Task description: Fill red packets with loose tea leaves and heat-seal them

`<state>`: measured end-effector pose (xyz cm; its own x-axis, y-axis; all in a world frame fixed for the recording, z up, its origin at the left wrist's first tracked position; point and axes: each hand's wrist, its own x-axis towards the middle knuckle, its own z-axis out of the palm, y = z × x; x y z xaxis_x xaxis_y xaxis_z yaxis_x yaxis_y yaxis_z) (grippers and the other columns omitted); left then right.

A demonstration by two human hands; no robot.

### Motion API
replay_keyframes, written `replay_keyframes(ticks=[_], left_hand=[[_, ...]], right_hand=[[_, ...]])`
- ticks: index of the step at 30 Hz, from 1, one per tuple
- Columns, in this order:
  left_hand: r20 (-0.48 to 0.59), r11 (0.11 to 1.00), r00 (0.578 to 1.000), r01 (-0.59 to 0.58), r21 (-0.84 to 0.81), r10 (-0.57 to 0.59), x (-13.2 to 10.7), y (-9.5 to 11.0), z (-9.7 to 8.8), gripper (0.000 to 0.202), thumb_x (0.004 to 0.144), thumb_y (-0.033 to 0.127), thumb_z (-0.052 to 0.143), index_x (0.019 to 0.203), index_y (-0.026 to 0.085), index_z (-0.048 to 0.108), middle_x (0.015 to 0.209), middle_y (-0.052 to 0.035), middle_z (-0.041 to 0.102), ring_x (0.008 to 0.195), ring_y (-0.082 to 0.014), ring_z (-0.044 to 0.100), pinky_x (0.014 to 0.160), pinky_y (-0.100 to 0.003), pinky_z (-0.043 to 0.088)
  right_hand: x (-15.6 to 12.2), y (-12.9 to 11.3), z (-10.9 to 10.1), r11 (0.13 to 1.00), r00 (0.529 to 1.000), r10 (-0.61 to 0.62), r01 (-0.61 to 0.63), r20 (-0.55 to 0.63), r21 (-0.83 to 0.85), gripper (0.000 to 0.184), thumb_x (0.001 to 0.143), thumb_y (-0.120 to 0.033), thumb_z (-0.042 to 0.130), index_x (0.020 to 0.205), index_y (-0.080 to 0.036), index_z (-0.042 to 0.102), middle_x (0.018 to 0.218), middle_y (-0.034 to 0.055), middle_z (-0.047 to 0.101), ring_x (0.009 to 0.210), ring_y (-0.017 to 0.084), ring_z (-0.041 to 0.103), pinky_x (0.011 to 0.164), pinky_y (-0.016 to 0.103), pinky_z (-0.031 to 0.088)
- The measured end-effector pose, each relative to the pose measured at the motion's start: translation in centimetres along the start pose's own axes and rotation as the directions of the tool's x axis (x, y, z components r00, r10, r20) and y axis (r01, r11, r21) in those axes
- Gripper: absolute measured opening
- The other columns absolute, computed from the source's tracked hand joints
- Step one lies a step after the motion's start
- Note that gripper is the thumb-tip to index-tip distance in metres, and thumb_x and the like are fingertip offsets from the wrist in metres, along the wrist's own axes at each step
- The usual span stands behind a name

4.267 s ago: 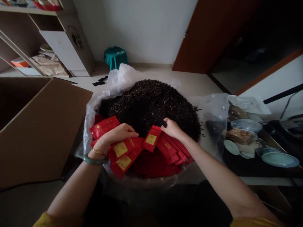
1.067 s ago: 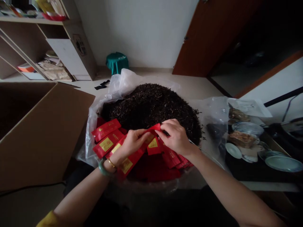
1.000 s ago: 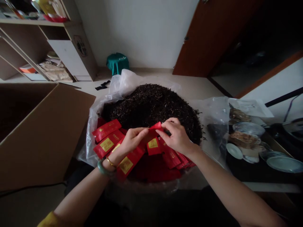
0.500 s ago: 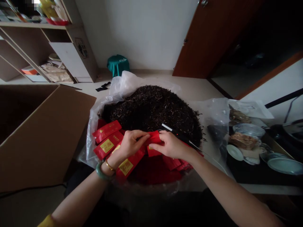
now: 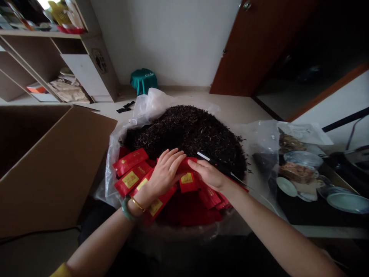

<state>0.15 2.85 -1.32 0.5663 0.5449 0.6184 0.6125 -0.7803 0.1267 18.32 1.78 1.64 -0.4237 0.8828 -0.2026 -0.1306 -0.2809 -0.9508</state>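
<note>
My left hand [image 5: 165, 169] lies flat, its fingers stretched out together over the left part of a small red packet [image 5: 188, 164]. My right hand [image 5: 208, 175] grips the right end of that packet, thumb on top; its other fingers are mostly hidden underneath. Behind both hands rises a large heap of dark, twisted tea leaves [image 5: 198, 127] in a clear plastic bag [image 5: 152, 100]. More red packets with gold labels [image 5: 129, 179] lie to the left of my left hand. Below my right hand are several others [image 5: 211, 197], overlapping.
A dark device [image 5: 219, 166] with a small red light sits against the leaves, partly hidden by my right hand. An open cardboard box [image 5: 69, 165] stands at left. On the right, a black table [image 5: 305, 213] holds dishes and a clear bowl. A teal-covered bin [image 5: 143, 81] is by the wall.
My left hand has gone from pinching the red packet to lying flat with fingers extended over it. My right thumb has moved up onto the packet, the hand still gripping it.
</note>
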Motion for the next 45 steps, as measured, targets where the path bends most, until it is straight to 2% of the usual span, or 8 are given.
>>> replay_keyframes(ticks=[14, 23, 28, 32, 35, 37, 42, 45], left_hand=[[0.141, 0.993, 0.985, 0.089, 0.08, -0.099, -0.1, 0.7, -0.6, 0.051, 0.079, 0.03, 0.07, 0.125, 0.015, 0.052, 0.116, -0.0123, 0.067, 0.1, -0.0287, 0.057, 0.082, -0.04, 0.05], [0.097, 0.99, 0.985, 0.143, 0.014, -0.144, -0.2, -0.2, -0.1, 0.046, 0.075, 0.023, 0.072, 0.117, 0.014, 0.055, 0.115, -0.011, 0.067, 0.102, -0.0275, 0.059, 0.086, -0.039, 0.053], [0.05, 0.975, 0.975, 0.218, -0.041, -0.216, 0.0, -1.0, -0.2, 0.045, 0.075, 0.025, 0.072, 0.117, 0.016, 0.057, 0.115, -0.0106, 0.068, 0.102, -0.0265, 0.06, 0.087, -0.039, 0.053], [-0.047, 0.952, 0.953, 0.297, -0.079, -0.301, 0.3, -1.6, -0.5, 0.041, 0.076, 0.024, 0.071, 0.114, 0.016, 0.059, 0.106, -0.01, 0.071, 0.097, -0.0247, 0.062, 0.086, -0.038, 0.054], [-0.091, 0.923, 0.921, 0.37, -0.108, -0.38, 0.6, -2.1, -0.8, 0.041, 0.074, 0.024, 0.072, 0.112, 0.017, 0.061, 0.103, -0.0081, 0.072, 0.094, -0.0235, 0.063, 0.085, -0.037, 0.054], [-0.097, 0.899, 0.897, 0.419, -0.127, -0.432, 0.7, -2.3, -1.0, 0.04, 0.072, 0.025, 0.073, 0.11, 0.019, 0.062, 0.102, -0.0069, 0.072, 0.093, -0.0229, 0.064, 0.084, -0.036, 0.054], [-0.115, 0.867, 0.862, 0.48, -0.132, -0.494, 0.9, -3.0, -1.3, 0.041, 0.068, 0.024, 0.077, 0.106, 0.018, 0.064, 0.099, -0.0062, 0.072, 0.091, -0.0228, 0.063, 0.082, -0.035, 0.053], [-0.121, 0.854, 0.847, 0.503, -0.132, -0.518, 0.9, -3.2, -1.4, 0.041, 0.067, 0.024, 0.078, 0.105, 0.018, 0.064, 0.097, -0.0057, 0.072, 0.089, -0.0225, 0.063, 0.08, -0.034, 0.053]], right_hand=[[0.1, 0.4, 0.2, 0.995, 0.995, 0.095, -0.096, 0.044, 0.027, 0.048, 0.075, -0.061, 0.064, 0.097, -0.018, 0.069, 0.101, 0.0059, 0.073, 0.103, 0.023, 0.064, 0.104, 0.044, 0.041], [0.3, -0.2, 0.6, 0.997, 0.992, 0.023, -0.033, 0.124, 0.074, 0.043, 0.081, -0.057, 0.058, 0.091, -0.017, 0.068, 0.101, 0.0064, 0.072, 0.108, 0.023, 0.061, 0.101, 0.042, 0.042], [-0.8, -2.9, -0.4, 0.995, 0.987, 0.102, -0.102, 0.123, -0.008, 0.05, 0.087, -0.059, 0.048, 0.1, -0.015, 0.068, 0.105, 0.0113, 0.072, 0.105, 0.024, 0.064, 0.1, 0.044, 0.043], [0.6, -4.3, -3.3, 0.984, 0.998, -0.012, 0.002, -0.057, -0.176, 0.057, 0.093, -0.058, 0.032, 0.107, -0.015, 0.067, 0.106, 0.0136, 0.072, 0.105, 0.024, 0.065, 0.098, 0.043, 0.045], [4.1, -3.3, -5.5, 0.839, 0.962, -0.124, -0.029, -0.242, -0.543, 0.043, 0.095, -0.042, 0.038, 0.122, -0.017, 0.058, 0.124, 0.014, 0.064, 0.114, 0.022, 0.06, 0.098, 0.041, 0.045], [6.9, -2.0, -6.2, 0.527, 0.968, -0.055, -0.179, -0.244, -0.831, 0.046, 0.088, -0.03, 0.052, 0.133, -0.019, 0.05, 0.137, 0.0137, 0.054, 0.125, 0.023, 0.052, 0.103, 0.039, 0.041], [11.5, -0.1, -4.4, 0.342, 0.954, 0.101, -0.299, -0.281, -0.891, 0.11, 0.052, -0.023, 0.086, 0.147, -0.021, 0.03, 0.15, 0.024, 0.027, 0.137, 0.045, 0.028, 0.105, 0.055, 0.032], [12.2, 0.0, -2.5, 0.174, 0.941, 0.193, -0.313, -0.279, -0.934, 0.112, 0.053, -0.029, 0.086, 0.147, -0.026, 0.025, 0.147, 0.0229, 0.025, 0.13, 0.047, 0.035, 0.098, 0.055, 0.038]])
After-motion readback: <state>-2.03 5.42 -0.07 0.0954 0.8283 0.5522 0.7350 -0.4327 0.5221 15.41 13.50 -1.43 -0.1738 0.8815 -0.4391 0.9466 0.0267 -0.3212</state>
